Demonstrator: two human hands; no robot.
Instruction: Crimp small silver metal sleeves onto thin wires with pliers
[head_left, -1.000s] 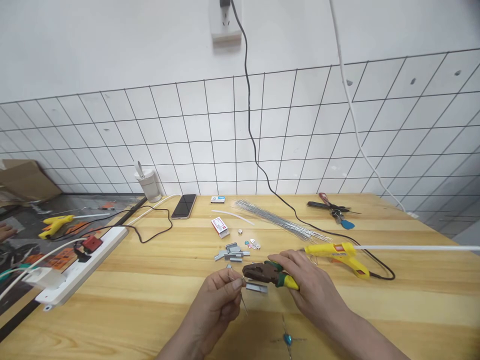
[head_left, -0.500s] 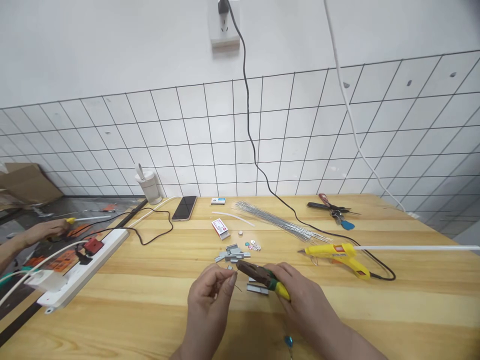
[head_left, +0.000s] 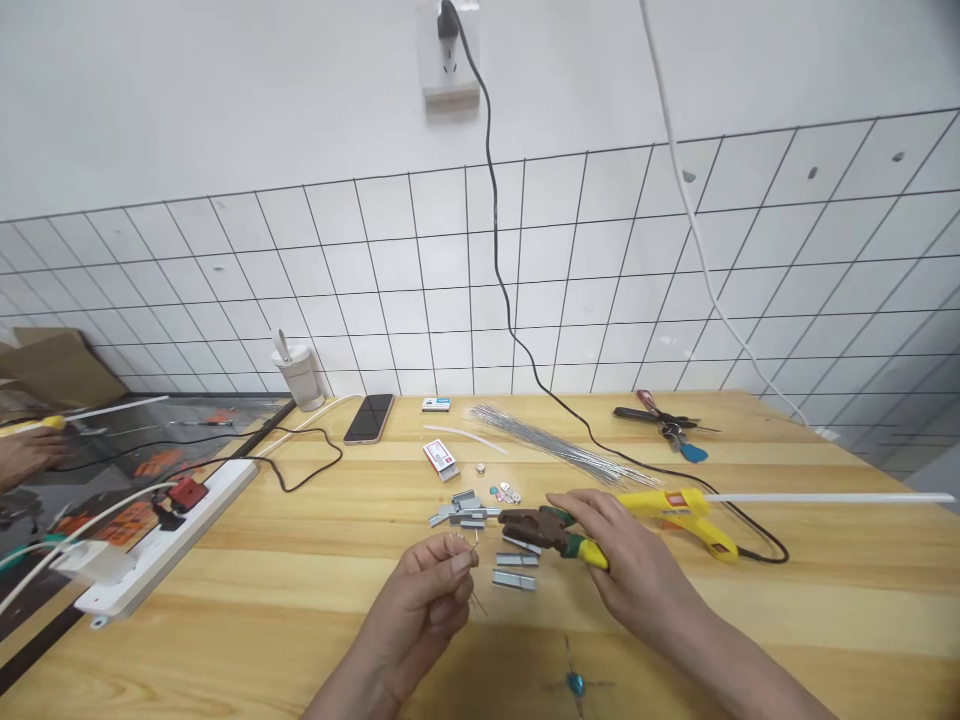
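Between the fingertips of my left hand [head_left: 431, 590] is a thin bent wire [head_left: 475, 543], its ends sticking out past the thumb. My right hand [head_left: 626, 555] is wrapped round the yellow-and-green handles of a pair of pliers [head_left: 551, 530]; the rusty jaws point left, apart from the wire. Strips of staples [head_left: 515, 579] lie under and below the pliers, and a pile of more staple strips [head_left: 465, 510] sits just beyond my left hand. Nearer to me on the table is a blue gem [head_left: 576, 684] with thin wires around it.
A yellow glue gun [head_left: 690, 515] with a long white stick lies right. Behind are a bundle of metal wires [head_left: 559, 445], small gems [head_left: 505, 492], a staple box [head_left: 441, 459], a phone [head_left: 369, 418] and scissors [head_left: 660, 415]. At left are a power strip [head_left: 172, 535] and another person's hand [head_left: 30, 455].
The pliers have moved right, away from the wire in my left hand. My left hand has turned slightly. The other person's hand has shifted left with a yellow glue gun.
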